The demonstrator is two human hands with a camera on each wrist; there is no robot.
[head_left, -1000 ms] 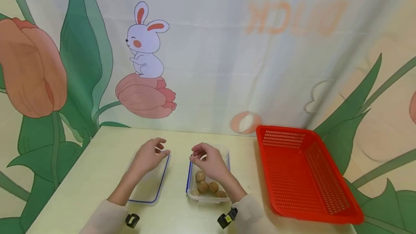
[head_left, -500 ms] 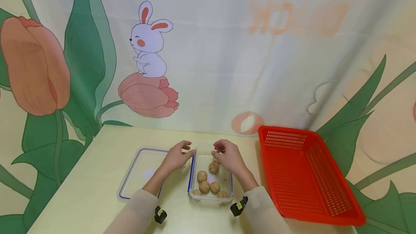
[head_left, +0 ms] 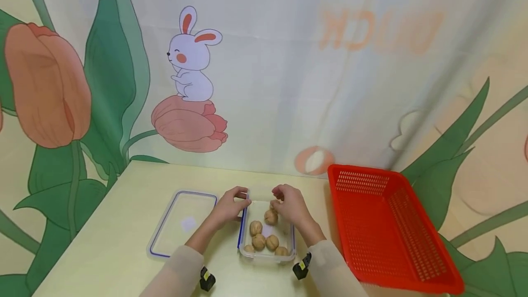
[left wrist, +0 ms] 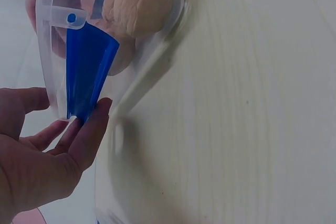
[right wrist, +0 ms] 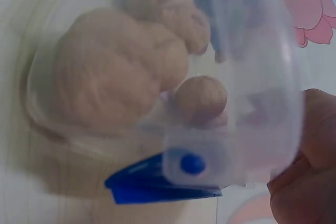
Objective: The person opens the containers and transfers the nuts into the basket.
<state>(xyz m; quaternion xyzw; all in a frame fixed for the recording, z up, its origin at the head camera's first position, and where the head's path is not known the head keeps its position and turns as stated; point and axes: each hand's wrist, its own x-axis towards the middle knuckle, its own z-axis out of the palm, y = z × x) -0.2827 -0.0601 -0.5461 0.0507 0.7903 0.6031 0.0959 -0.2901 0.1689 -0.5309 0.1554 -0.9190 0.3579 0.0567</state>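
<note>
A clear plastic food container (head_left: 266,255) with blue side latches stands without its lid on the table and holds several walnuts (head_left: 259,242). My left hand (head_left: 228,206) grips its left rim near the far corner. In the left wrist view the fingers (left wrist: 92,135) lie against the end of the blue latch (left wrist: 86,64). At the far right corner my right hand (head_left: 290,203) holds the opposite rim, its thumb over the inside near a walnut. Part of the right hand's hold is hidden behind the cloudy wall in the right wrist view.
The clear lid (head_left: 154,233) with a blue seal lies flat on the table to the left. A red plastic basket (head_left: 383,223) stands at the right. A printed curtain (head_left: 264,81) hangs behind the table (head_left: 99,233).
My left hand has moved right, from over the lid to the container's left rim. My right hand has moved right from above the container to its far right rim.
</note>
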